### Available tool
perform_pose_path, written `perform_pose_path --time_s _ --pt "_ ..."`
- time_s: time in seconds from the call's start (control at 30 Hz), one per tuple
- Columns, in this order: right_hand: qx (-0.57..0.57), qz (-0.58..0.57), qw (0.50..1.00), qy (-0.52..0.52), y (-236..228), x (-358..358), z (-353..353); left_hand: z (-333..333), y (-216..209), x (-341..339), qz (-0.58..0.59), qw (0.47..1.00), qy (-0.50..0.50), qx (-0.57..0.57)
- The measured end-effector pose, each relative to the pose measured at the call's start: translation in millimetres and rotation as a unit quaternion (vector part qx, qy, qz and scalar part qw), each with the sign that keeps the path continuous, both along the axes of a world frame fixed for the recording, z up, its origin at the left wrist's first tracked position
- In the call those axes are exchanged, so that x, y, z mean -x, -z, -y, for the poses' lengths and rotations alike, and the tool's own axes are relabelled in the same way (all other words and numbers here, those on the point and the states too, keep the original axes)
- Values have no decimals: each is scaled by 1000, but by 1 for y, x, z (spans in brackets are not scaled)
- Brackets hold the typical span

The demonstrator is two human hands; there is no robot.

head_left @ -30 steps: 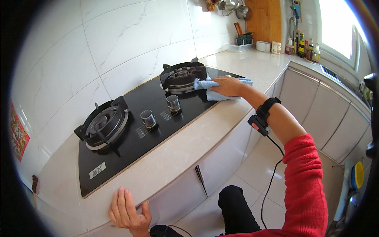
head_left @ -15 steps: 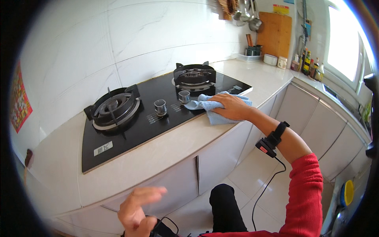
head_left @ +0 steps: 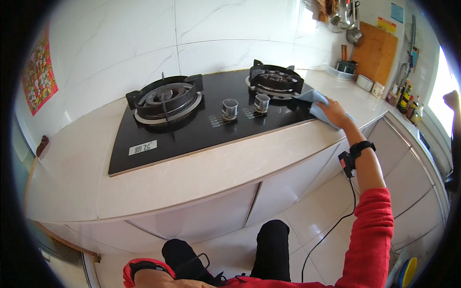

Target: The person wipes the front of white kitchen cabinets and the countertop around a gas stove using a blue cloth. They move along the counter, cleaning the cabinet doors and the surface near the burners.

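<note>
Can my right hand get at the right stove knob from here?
Likely yes: your right hand is on the cloth, and only cloth and stovetop seem to lie between it and the knob.

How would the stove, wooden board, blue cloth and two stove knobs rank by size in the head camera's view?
Largest to smallest, as they look:
1. Stove
2. Wooden board
3. Blue cloth, partly hidden by the right hand
4. Left knob and right knob: too alike to rank
</note>
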State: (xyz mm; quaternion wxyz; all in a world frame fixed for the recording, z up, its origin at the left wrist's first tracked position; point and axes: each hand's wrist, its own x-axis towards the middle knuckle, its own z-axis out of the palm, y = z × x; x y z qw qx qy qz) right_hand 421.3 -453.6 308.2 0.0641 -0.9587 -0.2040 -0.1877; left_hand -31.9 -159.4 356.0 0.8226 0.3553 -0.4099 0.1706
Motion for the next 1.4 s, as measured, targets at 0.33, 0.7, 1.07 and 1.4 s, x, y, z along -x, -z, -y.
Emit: perform_pose_path --time_s 0.33,0.7,1.07,1.4 --pt "-27 -2 999 35 -1 5 6 -64 26 -5 150 879 -324 -315" --pt "-31 0 998 -61 0 70 -18 -118 105 -49 39 338 -699 -628" --pt "3 -32 972 -234 -6 174 -105 -119 123 -55 49 340 -749 -567" --pt "-24 -57 920 -387 -2 230 -184 -117 119 -53 44 349 -743 -569"
